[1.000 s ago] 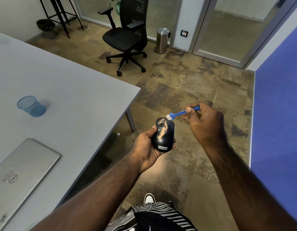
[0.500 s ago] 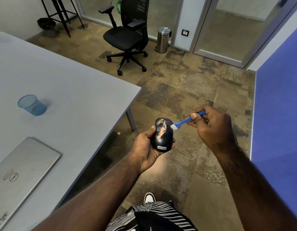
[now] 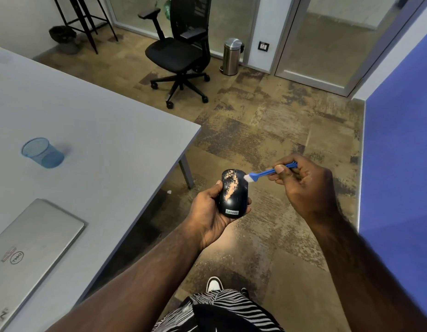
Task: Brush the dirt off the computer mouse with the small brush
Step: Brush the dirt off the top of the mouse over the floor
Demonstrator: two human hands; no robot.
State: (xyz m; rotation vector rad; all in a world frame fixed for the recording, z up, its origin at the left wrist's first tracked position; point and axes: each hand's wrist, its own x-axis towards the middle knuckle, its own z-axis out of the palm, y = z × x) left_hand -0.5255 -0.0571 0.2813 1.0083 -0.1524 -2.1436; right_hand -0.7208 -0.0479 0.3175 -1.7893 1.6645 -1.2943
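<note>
A black computer mouse (image 3: 236, 200) with a Lenovo label is held upright in my left hand (image 3: 208, 212), over the floor just off the table's corner. A tan streak of dirt (image 3: 231, 186) runs down its top, with more specks near the upper left. My right hand (image 3: 303, 185) grips a small blue brush (image 3: 267, 173) by its handle. The white bristles (image 3: 247, 177) touch the mouse's upper right edge.
A grey table (image 3: 100, 144) fills the left, carrying a closed silver laptop (image 3: 28, 255) and a blue mesh cup (image 3: 42, 153). A black office chair (image 3: 181, 51) and a steel bin (image 3: 231, 56) stand farther back. A blue wall (image 3: 399, 152) is at the right.
The brush tip swept from the mouse's top front down along its right side, then back up to the upper right edge. The mouse stays in my left hand, dirt streak still on it.
</note>
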